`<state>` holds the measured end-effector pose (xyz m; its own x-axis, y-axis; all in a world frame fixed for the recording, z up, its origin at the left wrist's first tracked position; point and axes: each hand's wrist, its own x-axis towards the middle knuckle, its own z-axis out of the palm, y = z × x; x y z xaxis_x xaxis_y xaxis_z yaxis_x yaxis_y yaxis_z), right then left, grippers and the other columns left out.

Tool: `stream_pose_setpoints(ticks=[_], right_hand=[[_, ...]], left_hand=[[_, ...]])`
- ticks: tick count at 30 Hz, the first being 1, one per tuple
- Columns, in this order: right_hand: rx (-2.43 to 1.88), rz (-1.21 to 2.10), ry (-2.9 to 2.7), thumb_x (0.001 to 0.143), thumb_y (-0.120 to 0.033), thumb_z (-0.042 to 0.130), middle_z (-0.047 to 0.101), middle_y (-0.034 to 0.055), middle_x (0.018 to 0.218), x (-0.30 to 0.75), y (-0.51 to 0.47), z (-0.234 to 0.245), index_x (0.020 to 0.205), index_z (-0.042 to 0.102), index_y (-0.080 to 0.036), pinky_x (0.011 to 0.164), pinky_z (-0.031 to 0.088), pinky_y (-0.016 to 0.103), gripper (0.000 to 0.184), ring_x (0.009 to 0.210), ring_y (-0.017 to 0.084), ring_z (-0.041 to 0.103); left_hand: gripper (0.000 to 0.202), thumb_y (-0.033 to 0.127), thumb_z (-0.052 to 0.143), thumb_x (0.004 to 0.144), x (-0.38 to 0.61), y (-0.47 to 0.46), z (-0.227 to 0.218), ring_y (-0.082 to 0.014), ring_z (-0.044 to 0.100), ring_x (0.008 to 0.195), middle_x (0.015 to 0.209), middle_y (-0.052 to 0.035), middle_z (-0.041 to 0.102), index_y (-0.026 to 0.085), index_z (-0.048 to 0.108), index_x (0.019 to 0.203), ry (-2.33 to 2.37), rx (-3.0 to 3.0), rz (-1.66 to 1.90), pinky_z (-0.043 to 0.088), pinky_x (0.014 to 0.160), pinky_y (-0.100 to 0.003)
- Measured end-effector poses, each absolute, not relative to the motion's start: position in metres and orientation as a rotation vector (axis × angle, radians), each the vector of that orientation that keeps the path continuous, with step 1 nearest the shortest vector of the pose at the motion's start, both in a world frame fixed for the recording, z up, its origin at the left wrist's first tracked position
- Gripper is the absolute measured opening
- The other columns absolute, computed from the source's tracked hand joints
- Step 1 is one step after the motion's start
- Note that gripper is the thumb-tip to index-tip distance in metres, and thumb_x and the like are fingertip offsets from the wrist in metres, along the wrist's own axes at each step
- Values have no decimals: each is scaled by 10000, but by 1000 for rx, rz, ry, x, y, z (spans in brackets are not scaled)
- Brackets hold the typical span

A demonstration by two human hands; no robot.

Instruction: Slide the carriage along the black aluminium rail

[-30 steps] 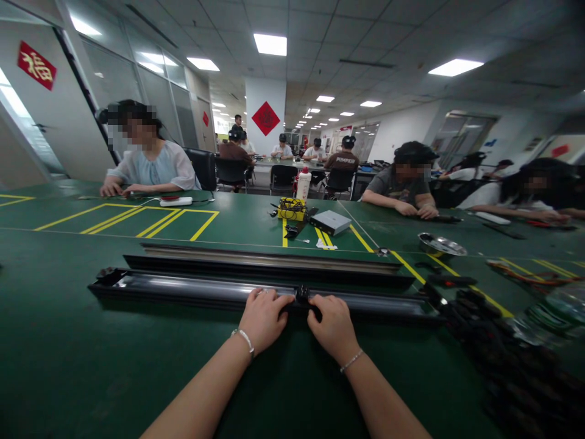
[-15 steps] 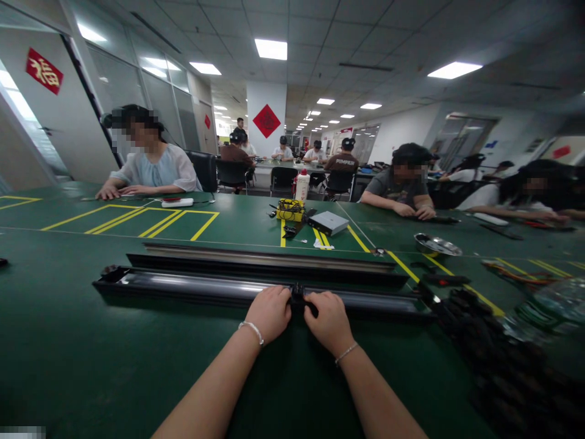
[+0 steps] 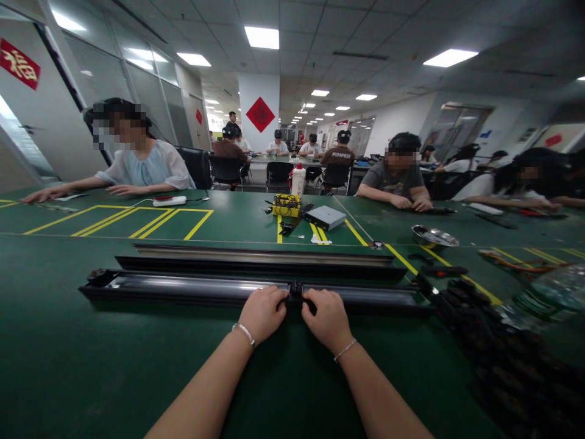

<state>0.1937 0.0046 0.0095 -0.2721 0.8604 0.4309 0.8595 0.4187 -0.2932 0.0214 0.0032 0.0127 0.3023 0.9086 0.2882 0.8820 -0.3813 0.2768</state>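
Note:
A long black rail (image 3: pixel 183 286) with a glossy trough along its length lies crosswise on the green table. Near its middle sits a small black clip-like piece (image 3: pixel 297 287). My left hand (image 3: pixel 264 314) grips the near edge of the rail just left of this piece, its fingers curled over the edge. On the other side of the piece, my right hand (image 3: pixel 327 317) grips the same rail, thumb bent in. The fingertips of both hands are partly hidden in the trough. Just behind lies a second long dark rail (image 3: pixel 256 262), which neither hand touches.
Dark parts (image 3: pixel 493 335) are heaped at the right, beside a clear plastic bottle (image 3: pixel 543 296). Farther back are a metal bowl (image 3: pixel 434 236), a grey box (image 3: pixel 325 217), a yellow holder with cables (image 3: pixel 286 205) and a white bottle (image 3: pixel 298 181). Several people sit across the table.
My view has shifted slightly. My left hand is a little farther from the small black piece; both hands stay on the rail. The person at the left has stretched an arm out sideways.

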Motion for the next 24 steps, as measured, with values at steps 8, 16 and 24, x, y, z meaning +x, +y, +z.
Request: stream_pose_setpoints(ticks=[8, 16, 24], right_hand=[[-1455, -25, -2159, 732, -226, 484, 623, 7, 771, 194, 5, 9, 806, 575, -210, 738, 262, 268, 118, 754, 141, 505], [-1457, -12, -2149, 731, -225, 477, 616, 9, 743, 194, 5, 10, 776, 569, -203, 742, 271, 270, 105, 749, 145, 511], [-1479, -1, -2122, 730, -233, 468, 624, 11, 774, 195, 6, 8, 793, 570, -206, 755, 283, 268, 122, 759, 142, 523]], left_hand=[[278, 204, 446, 742, 22, 4, 14, -152, 551, 854, 887, -20, 629, 232, 612, 964, 1715, 2451, 642, 406, 813, -284], [296, 198, 448, 740, 23, 4, 16, -151, 553, 866, 899, -14, 631, 249, 615, 979, 1710, 2451, 628, 408, 818, -285], [300, 201, 447, 744, 24, 3, 17, -145, 554, 843, 887, -13, 625, 255, 614, 987, 1719, 2461, 636, 406, 806, -279]])
